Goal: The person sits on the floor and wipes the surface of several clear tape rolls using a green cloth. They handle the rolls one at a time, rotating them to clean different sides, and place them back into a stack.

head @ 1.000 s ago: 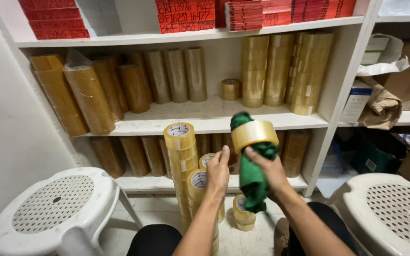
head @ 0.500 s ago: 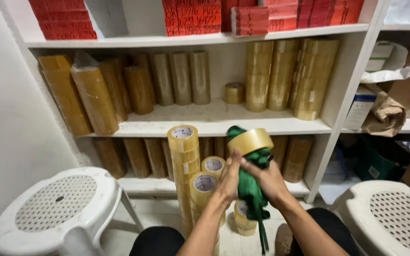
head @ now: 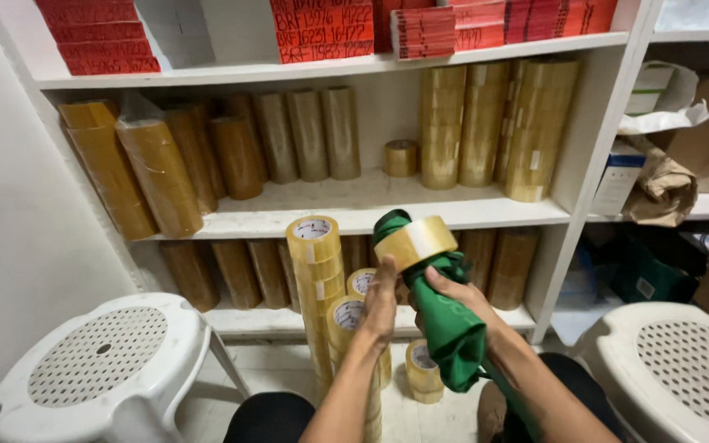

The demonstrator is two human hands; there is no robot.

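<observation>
Left stool: a white perforated stool (head: 100, 369) is seen at lower left, partly cut off by the frame.
Top shelf: red flat packages (head: 322, 29) with handwritten labels are stacked in several piles; their tops are cut off.
Middle shelf: sleeves of amber tape rolls (head: 162, 176) are leaned at left, paler ones are stood upright at right, and one single roll (head: 401, 157) is set between them.
Floor stacks: three columns of tape (head: 315, 271) are counted before the shelf, plus one short pile low down.
Left hand: the left hand (head: 381, 302) is pressed against a green cloth bundle (head: 449, 328), fingers half closed on it.
Tape roll: one clear tape roll (head: 417, 243) is ringed around the bundle's top.
Right hand: the right hand (head: 465, 297) is wrapped round the bundle, fingers partly hidden.
Right shelves: white boxes (head: 621, 176) and crumpled brown paper (head: 662, 189) are seen.
Right stool: a second white stool (head: 683, 369) is cut off.
</observation>
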